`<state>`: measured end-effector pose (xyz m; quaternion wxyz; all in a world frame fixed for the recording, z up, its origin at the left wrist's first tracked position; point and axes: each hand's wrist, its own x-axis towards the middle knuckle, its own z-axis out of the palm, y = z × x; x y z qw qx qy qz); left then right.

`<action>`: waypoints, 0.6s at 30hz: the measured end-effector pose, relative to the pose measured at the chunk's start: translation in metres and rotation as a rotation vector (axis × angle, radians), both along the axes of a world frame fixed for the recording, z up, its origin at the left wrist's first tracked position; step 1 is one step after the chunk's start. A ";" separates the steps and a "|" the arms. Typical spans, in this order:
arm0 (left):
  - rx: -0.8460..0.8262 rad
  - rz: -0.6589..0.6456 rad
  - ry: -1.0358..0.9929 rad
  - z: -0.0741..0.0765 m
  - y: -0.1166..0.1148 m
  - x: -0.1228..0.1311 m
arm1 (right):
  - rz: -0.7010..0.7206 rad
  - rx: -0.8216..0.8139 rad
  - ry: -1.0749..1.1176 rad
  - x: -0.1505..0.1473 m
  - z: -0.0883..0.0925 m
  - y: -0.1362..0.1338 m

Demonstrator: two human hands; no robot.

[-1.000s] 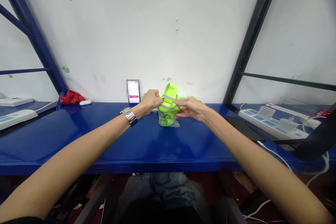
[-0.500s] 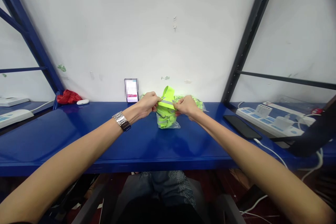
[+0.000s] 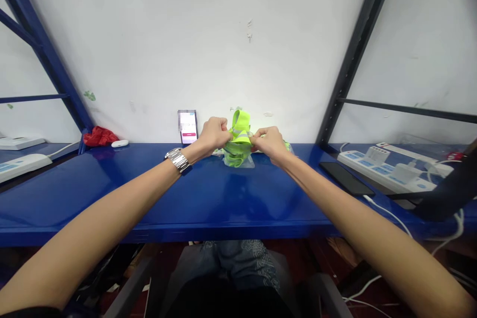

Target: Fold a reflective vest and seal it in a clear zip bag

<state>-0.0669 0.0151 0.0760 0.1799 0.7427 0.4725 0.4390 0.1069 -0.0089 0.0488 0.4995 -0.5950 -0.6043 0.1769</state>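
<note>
A folded neon-yellow reflective vest (image 3: 240, 131) with grey stripes sticks out of a clear plastic bag (image 3: 238, 159) on the blue shelf (image 3: 208, 198). My left hand (image 3: 214, 134), a metal watch on its wrist, is closed in a pinch on the vest's left side. My right hand (image 3: 268, 141) is closed on the right side of the same bundle. Both hands hold it just above the shelf, near the white wall.
A phone (image 3: 187, 127) leans against the wall left of my hands. A red cloth (image 3: 99, 136) and a small white object (image 3: 119, 143) lie far left. A black phone (image 3: 346, 178) and white power strips (image 3: 387, 169) with cables lie right. A dark upright post (image 3: 350, 59) stands right.
Both hands have moved away from me towards the wall with the vest bundle, and lifted slightly. The vest sits deeper in the bag, with less of it sticking up.
</note>
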 end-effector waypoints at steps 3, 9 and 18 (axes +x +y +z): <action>0.191 0.124 0.157 0.004 0.005 0.005 | -0.069 0.000 -0.008 -0.005 0.008 0.002; 0.184 0.217 0.187 -0.009 0.010 0.019 | -0.121 0.006 -0.011 -0.014 0.001 0.000; 0.092 0.081 0.029 -0.022 -0.012 0.027 | -0.114 -0.096 -0.016 -0.003 -0.024 0.003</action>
